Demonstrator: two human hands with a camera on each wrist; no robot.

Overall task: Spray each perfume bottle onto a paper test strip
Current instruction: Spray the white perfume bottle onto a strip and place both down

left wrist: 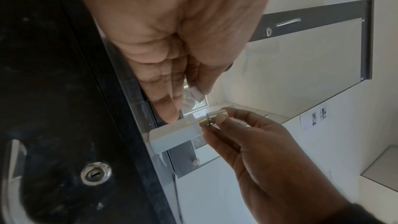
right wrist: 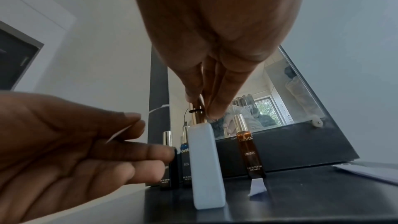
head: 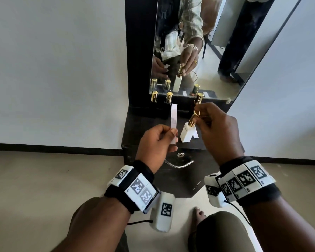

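Fingers of your right hand (head: 215, 124) pinch the gold cap (head: 193, 118) on the white bottle (head: 186, 132), which stands on the bench (head: 144, 124); they hide its nozzle. Your left hand (head: 156, 140) pinches the strip (head: 47, 116), its lower end hidden.

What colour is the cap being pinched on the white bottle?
Shiny gold cap, clearest in the head view.

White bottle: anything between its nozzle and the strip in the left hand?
Yes. The gold cap is at the white bottle's neck over the nozzle, pinched by the right hand. The paper strip in the left hand is beside it; nothing else stands between.
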